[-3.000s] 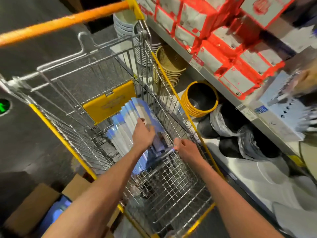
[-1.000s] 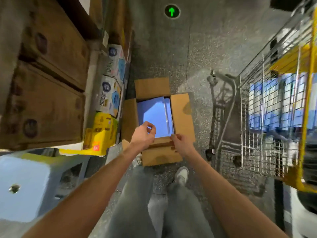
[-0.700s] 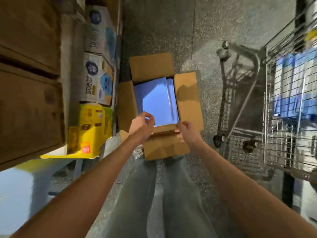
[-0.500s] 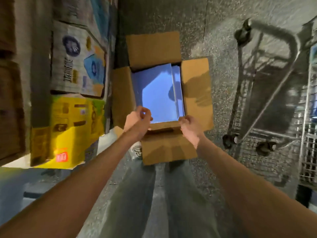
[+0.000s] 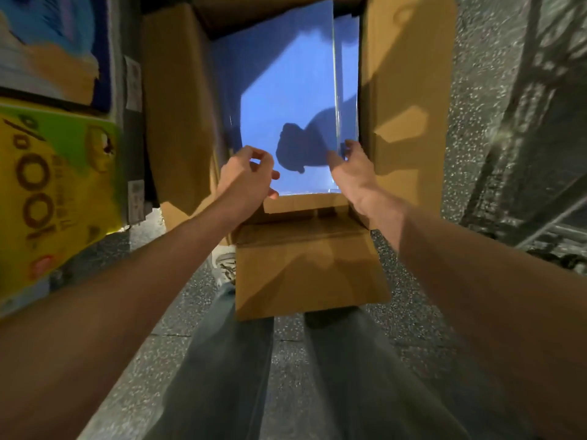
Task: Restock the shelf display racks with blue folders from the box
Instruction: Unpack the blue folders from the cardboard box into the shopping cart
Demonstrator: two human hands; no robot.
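Note:
An open cardboard box stands on the floor in front of my legs, its flaps folded out. Flat blue folders in clear wrap lie stacked inside it. My left hand hovers over the near left corner of the top folder with its fingers loosely curled and holds nothing that I can see. My right hand is at the near right edge of the top folder, thumb on top and fingertips curled over the edge. Both hands cast shadows on the blue surface.
Stacked product cartons fill the left side: a yellow-green one and a blue-and-white one above it. The wire frame of a shopping cart stands at the right. My white shoe shows beside the box on the speckled floor.
I turned from the cart to the box on the floor and bent closer. Both hands moved past the near flap onto the top folder, the right one reaching its right edge.

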